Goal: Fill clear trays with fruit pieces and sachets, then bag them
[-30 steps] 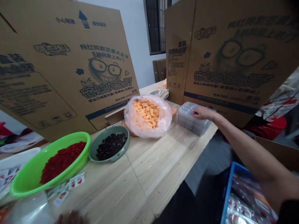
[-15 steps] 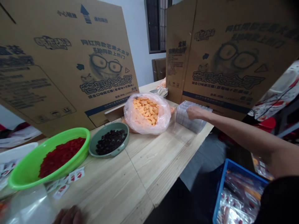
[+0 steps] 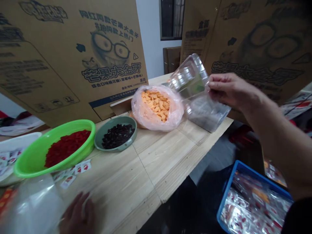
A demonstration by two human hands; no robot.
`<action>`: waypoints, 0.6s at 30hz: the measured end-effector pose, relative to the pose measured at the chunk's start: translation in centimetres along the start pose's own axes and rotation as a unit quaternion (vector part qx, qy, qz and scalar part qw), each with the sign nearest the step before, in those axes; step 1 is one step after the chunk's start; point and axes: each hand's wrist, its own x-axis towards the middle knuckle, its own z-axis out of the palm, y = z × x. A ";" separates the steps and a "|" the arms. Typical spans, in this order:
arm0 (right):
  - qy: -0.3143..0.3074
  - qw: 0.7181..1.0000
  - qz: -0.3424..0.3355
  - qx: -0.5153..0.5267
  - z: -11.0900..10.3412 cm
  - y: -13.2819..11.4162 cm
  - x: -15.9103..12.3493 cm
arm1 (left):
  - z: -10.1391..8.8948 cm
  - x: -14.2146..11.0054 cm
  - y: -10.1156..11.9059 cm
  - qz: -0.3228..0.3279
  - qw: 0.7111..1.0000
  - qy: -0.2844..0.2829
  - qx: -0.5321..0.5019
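My right hand [image 3: 226, 87] pinches the edge of a clear plastic tray [image 3: 190, 76] with moulded compartments. The tray is tilted up above a stack of similar clear trays [image 3: 207, 113] at the table's right edge. My left hand [image 3: 78, 214] is low in the view over the tabletop, fingers loosely bent and slightly apart, with nothing visible in them. Beside it lies a clear plastic bag [image 3: 36, 204], blurred, with red and orange print at its left end. Small printed sachets [image 3: 69, 180] lie just beyond that hand.
On the wooden table [image 3: 136, 182] stand a green basin [image 3: 31, 162] of red pieces, a grey-green bowl [image 3: 117, 149] of dark pieces and a bag [image 3: 170, 122] of orange pieces. Large cartons [image 3: 60, 74] rise behind. A blue crate [image 3: 224, 201] of packed trays sits lower right.
My right hand has lifted a clear tray up off the stack and tilted it. My left hand has come further into view at the bottom. The camera view has shifted slightly.
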 end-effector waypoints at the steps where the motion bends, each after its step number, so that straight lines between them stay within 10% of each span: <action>1: -0.026 0.996 -0.008 0.080 2.8 0.0 -0.8 | 0.3 -0.7 2.3 -0.044 0.998 -0.027 -0.042; 7: -0.175 0.891 0.147 0.393 19.5 3.8 -4.3 | 2.1 -3.7 14.9 -0.207 0.813 -0.214 -0.501; 13: -0.277 0.787 0.217 0.507 28.7 5.9 -6.3 | 0.2 -4.3 14.5 -0.290 0.698 -0.160 -0.635; 16: -0.300 0.799 0.223 0.470 30.9 6.7 -6.9 | -1.3 -4.8 13.1 -0.302 0.676 -0.146 -0.656; 18: -0.277 0.873 0.189 0.353 31.9 6.9 -7.4 | -1.8 -5.0 12.9 -0.286 0.705 -0.118 -0.639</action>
